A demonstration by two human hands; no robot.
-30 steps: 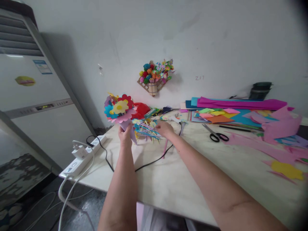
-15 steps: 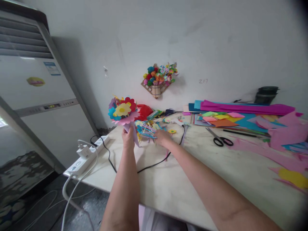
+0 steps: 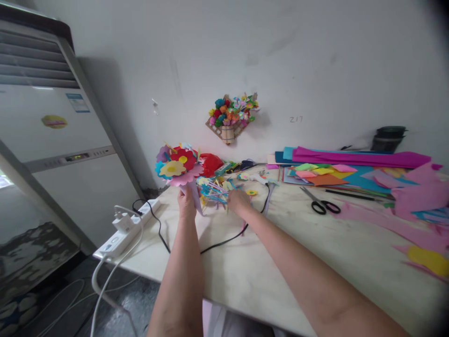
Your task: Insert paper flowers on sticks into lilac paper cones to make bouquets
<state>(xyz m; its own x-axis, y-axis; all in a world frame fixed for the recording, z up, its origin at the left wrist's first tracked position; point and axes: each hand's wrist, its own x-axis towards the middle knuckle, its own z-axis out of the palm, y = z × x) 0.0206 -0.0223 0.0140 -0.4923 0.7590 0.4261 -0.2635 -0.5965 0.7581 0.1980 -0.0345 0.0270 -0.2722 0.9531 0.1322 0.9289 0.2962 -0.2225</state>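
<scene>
A bouquet of paper flowers (image 3: 180, 164) in red, yellow, blue, purple and pink stands upright in a pale lilac paper cone. My left hand (image 3: 187, 203) is wrapped round the cone below the blooms. To its right, a loose pile of small paper flowers on thin stems (image 3: 213, 189) lies on the table. My right hand (image 3: 239, 202) is at the right end of that pile, fingers curled at the stems. Its fingertips are partly hidden, so what they pinch is not clear. A white glue gun (image 3: 259, 179) with a black cord lies just beyond.
Black-handled scissors (image 3: 324, 206) lie on the right of the table (image 3: 298, 262). Coloured paper sheets (image 3: 351, 157) are stacked by the wall, with pink scraps (image 3: 421, 196) nearby. A power strip (image 3: 121, 238) sits along the left edge. A red bag (image 3: 210, 164) rests behind the bouquet.
The bouquet has turned and tilted slightly in my left hand. My right hand has shifted a little to the right at the stems, and its fingers are more curled.
</scene>
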